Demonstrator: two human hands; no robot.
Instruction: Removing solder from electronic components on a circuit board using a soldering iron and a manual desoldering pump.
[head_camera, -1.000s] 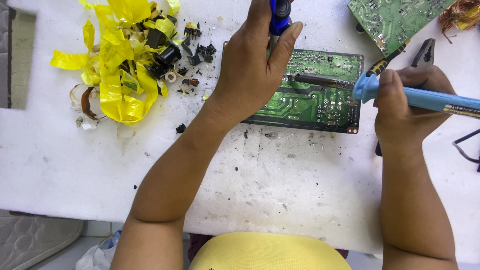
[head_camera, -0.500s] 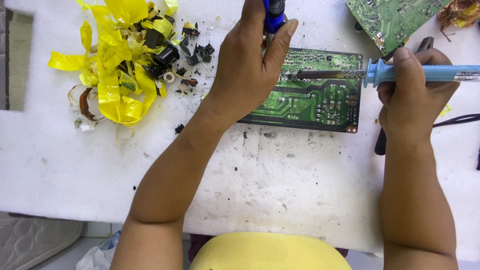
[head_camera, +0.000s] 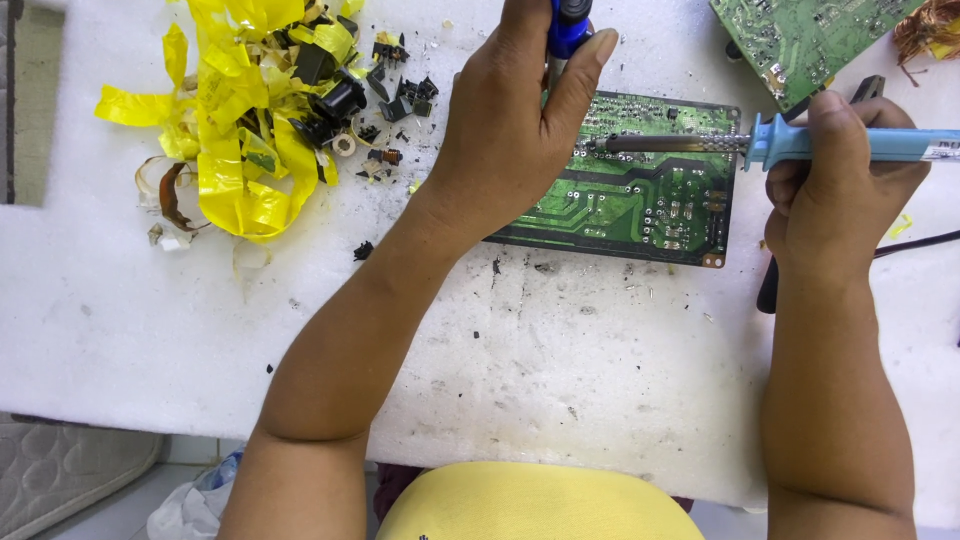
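A green circuit board (head_camera: 640, 200) lies solder side up on the white table (head_camera: 560, 340). My left hand (head_camera: 510, 130) rests over the board's left part and grips a blue-handled tool (head_camera: 568, 25) that points away from me. My right hand (head_camera: 840, 180) holds a light blue soldering iron (head_camera: 800, 142) level, with its metal tip reaching left onto the board's upper edge, close to my left hand's fingers.
A heap of yellow tape strips and black parts (head_camera: 260, 110) lies at the far left. A second green board (head_camera: 800, 40) and copper wire (head_camera: 930, 30) sit at the top right. A black-handled tool (head_camera: 770, 285) lies under my right wrist.
My right hand has lifted the soldering iron to level and slid its tip left along the board's upper edge. My left hand has stayed put on its tool.
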